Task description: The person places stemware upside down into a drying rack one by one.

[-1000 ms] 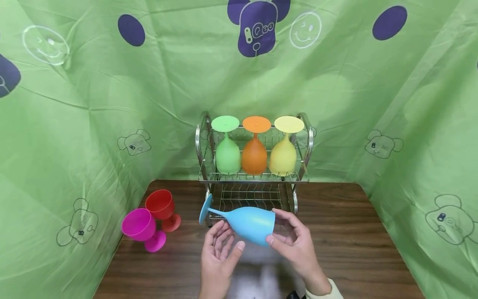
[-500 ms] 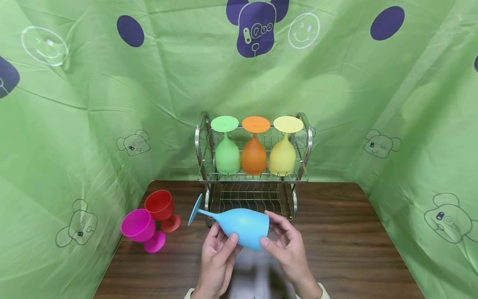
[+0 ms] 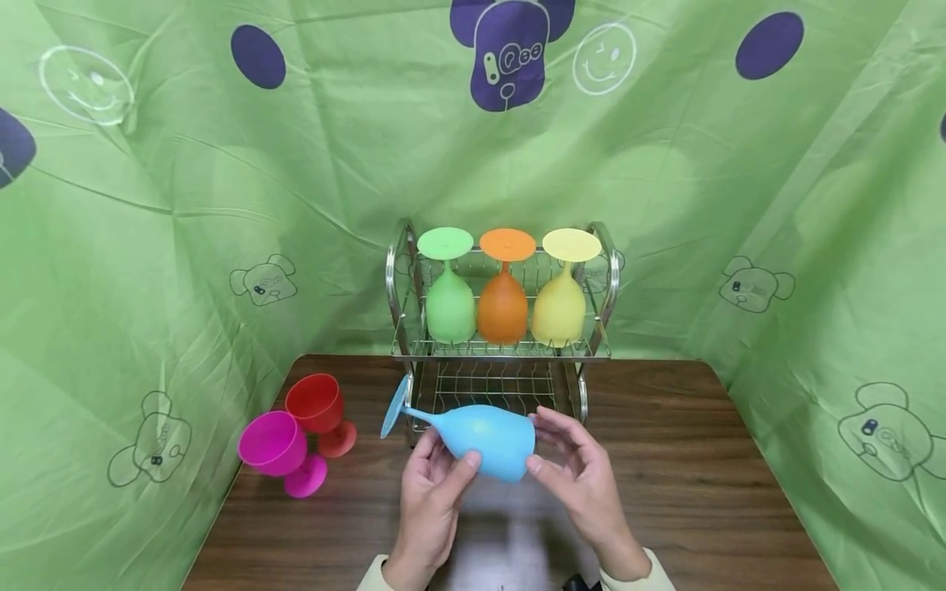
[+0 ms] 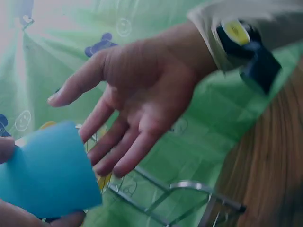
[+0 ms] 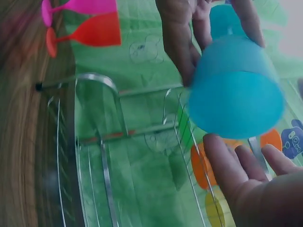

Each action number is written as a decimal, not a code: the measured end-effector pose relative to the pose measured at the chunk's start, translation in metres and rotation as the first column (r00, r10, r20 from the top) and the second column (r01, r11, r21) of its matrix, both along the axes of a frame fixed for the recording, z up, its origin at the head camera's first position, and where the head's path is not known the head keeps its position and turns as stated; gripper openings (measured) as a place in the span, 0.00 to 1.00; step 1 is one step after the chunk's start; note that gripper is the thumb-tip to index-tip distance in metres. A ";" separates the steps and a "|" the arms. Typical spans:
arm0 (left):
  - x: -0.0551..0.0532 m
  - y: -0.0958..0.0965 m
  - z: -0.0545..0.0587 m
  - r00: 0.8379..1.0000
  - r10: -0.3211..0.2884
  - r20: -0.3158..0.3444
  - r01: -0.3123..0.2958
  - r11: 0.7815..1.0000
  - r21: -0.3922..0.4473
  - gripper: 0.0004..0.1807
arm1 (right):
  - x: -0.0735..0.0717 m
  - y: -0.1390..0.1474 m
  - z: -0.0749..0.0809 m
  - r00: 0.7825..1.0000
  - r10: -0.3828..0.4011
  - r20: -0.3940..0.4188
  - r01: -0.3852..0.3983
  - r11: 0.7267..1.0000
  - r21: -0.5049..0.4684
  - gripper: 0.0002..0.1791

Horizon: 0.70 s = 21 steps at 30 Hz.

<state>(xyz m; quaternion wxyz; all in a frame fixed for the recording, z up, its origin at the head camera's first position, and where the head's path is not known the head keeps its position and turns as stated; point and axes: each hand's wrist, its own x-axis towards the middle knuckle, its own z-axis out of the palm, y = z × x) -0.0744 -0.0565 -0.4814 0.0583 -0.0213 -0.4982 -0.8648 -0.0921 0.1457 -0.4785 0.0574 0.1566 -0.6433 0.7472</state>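
- Left hand (image 3: 434, 502): grasping the blue goblet (image 3: 497, 432) by its bowl
- Right hand (image 3: 584, 492): fingers extended, released, just beside the rim
- Blue goblet: sideways above the wooden table (image 3: 695, 476), foot leftward
- Metal rack (image 3: 502, 358): green goblet (image 3: 450, 308), orange goblet (image 3: 503, 310), yellow goblet (image 3: 559, 310), inverted in a row, upper tier
- Red goblet (image 3: 316, 405), magenta goblet (image 3: 273, 445): upright, side by side, table's left

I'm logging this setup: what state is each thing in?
Blue goblet: tipped sideways, held up
Green goblet: upside down
Orange goblet: upside down
Yellow goblet: upside down
Rack: standing, these three on its upper tier
Red goblet: upright
Magenta goblet: upright
Left grip: holding the blue goblet
Right grip: loosely extended beside the blue goblet's rim, contact unclear
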 end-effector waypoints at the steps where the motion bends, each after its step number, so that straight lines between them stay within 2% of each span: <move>1: -0.002 0.001 -0.001 1.000 0.026 0.009 -0.026 0.999 -0.033 0.38 | -0.001 0.003 -0.001 1.000 -0.029 0.004 0.029 0.999 0.032 0.31; 4: -0.009 0.002 -0.005 0.996 0.086 0.021 -0.083 0.989 -0.124 0.38 | -0.004 0.011 -0.004 0.993 -0.121 0.018 0.118 0.987 0.107 0.29; 8: -0.018 0.004 -0.013 0.994 0.105 -0.002 -0.104 0.980 -0.172 0.38 | -0.015 0.021 -0.012 0.969 -0.241 0.058 0.228 0.958 0.175 0.25; 10: -0.023 0.006 -0.018 0.994 0.108 -0.022 -0.110 0.972 -0.207 0.40 | -0.022 0.026 -0.018 0.949 -0.304 0.079 0.284 0.938 0.196 0.23; 12: -0.027 0.009 -0.023 0.992 0.112 -0.053 -0.122 0.956 -0.268 0.42 | -0.030 0.030 -0.024 0.928 -0.359 0.097 0.334 0.920 0.207 0.22; 16: -0.035 0.016 -0.031 0.984 0.115 -0.136 -0.160 0.909 -0.386 0.40 | -0.047 0.040 -0.037 0.893 -0.437 0.103 0.404 0.882 0.244 0.20; 18: -0.040 0.020 -0.036 0.979 0.111 -0.174 -0.174 0.898 -0.405 0.39 | -0.054 0.044 -0.044 0.882 -0.462 0.091 0.423 0.863 0.275 0.20; 21: -0.049 0.026 -0.045 0.976 0.093 -0.195 -0.165 0.903 -0.397 0.41 | -0.063 0.050 -0.056 0.862 -0.502 0.066 0.455 0.826 0.331 0.22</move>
